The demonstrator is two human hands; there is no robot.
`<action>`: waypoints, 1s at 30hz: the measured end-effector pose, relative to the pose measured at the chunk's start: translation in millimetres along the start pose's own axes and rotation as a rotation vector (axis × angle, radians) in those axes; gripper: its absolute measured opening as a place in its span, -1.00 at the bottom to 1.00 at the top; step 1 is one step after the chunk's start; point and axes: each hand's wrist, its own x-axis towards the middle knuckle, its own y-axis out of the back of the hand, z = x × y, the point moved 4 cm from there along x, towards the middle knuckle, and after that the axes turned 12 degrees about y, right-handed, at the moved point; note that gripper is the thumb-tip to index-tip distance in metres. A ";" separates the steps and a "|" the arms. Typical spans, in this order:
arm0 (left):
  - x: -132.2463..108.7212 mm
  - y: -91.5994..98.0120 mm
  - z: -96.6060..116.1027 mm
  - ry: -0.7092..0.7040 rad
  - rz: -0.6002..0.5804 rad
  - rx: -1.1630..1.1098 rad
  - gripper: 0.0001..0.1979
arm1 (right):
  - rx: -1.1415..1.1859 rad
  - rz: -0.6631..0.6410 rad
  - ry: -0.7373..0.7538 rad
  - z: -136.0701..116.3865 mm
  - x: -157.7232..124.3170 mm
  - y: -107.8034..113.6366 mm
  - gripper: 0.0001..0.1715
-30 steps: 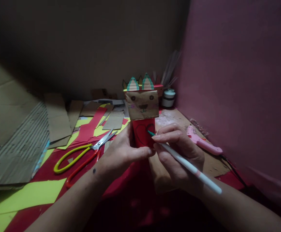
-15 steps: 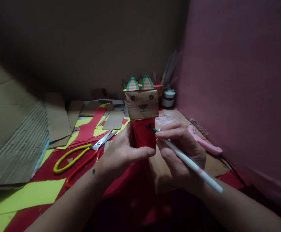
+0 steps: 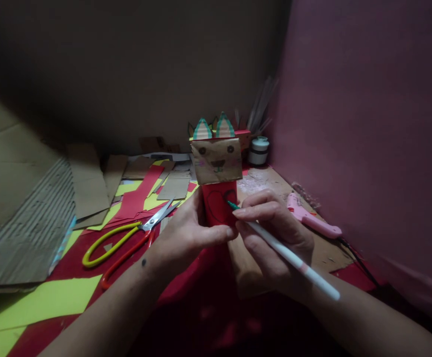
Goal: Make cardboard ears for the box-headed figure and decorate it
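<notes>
An upright craft cat figure (image 3: 217,161) has a brown cardboard head with a drawn face, two teal-edged ears and a red paper body marked with a dark heart outline. My left hand (image 3: 189,228) is closed around the lower red body, its thumb across the front. In my right hand (image 3: 275,238) is a white marker (image 3: 293,260), pinched near its green tip. That tip meets or nearly meets the right side of the heart, where a darker patch shows. Left of my left hand lie scissors (image 3: 149,224) with one yellow and one red handle, blades apart.
A pink glue gun (image 3: 314,220) with a cable lies on a cardboard sheet at right. Behind the figure stand a white jar (image 3: 258,151) and clear sticks (image 3: 262,106). Cardboard scraps (image 3: 85,173), a red strip (image 3: 141,192) and yellow paper (image 3: 40,302) cover the left side.
The marker tip has moved slightly left and down along the heart, my right hand with it. The figure has shifted a little left. The scissors stay in place.
</notes>
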 end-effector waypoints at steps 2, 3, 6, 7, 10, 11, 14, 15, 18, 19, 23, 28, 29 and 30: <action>-0.1 0.6 0.2 -0.005 0.007 0.011 -0.44 | -0.008 0.039 -0.023 1.3 -0.9 1.5 -0.68; -0.2 0.5 0.3 -0.004 0.009 0.019 -0.44 | -0.011 0.061 -0.030 1.9 -1.5 2.3 -0.68; -0.1 -0.5 0.3 0.007 0.004 0.037 -0.41 | 0.002 0.038 -0.009 2.1 -3.3 1.3 -0.67; 0.0 -0.7 0.2 0.007 0.005 0.041 -0.41 | 0.014 0.004 -0.003 2.0 -3.8 -0.1 -0.66; 0.2 -1.0 -0.3 0.010 0.012 0.043 -0.39 | 0.025 -0.016 -0.005 2.1 -4.4 -0.6 -0.65; 0.3 -1.0 -0.5 0.013 0.014 0.046 -0.39 | 0.013 0.006 -0.009 2.2 -4.2 0.4 -0.65; 0.4 -1.0 -0.5 0.017 0.015 0.055 -0.39 | -0.018 0.039 -0.003 1.5 -2.8 1.7 -0.63; 0.4 -1.0 -0.5 0.017 0.014 0.054 -0.39 | -0.016 0.029 0.000 1.3 -2.3 1.0 -0.63; 0.2 -1.2 0.2 0.013 0.005 0.031 -0.40 | 0.004 0.008 -0.003 0.8 -1.3 -1.0 -0.65; 0.1 -1.1 0.4 0.014 0.006 0.029 -0.40 | 0.003 0.018 -0.009 0.8 -1.3 -0.9 -0.66; -0.5 0.5 0.8 0.011 0.030 0.070 -0.45 | -0.010 0.057 -0.032 1.8 -2.6 0.9 -0.64; 0.3 1.5 -3.4 -0.020 -0.013 0.035 -0.45 | 0.017 0.003 -0.010 2.5 -4.3 -0.4 -0.63; 0.4 1.2 -4.5 -0.026 -0.024 0.012 -0.46 | 0.020 -0.002 -0.006 2.5 -4.5 -0.3 -0.63; 0.4 0.7 -5.7 -0.027 -0.034 -0.009 -0.46 | 0.018 -0.002 -0.004 2.5 -4.7 0.0 -0.62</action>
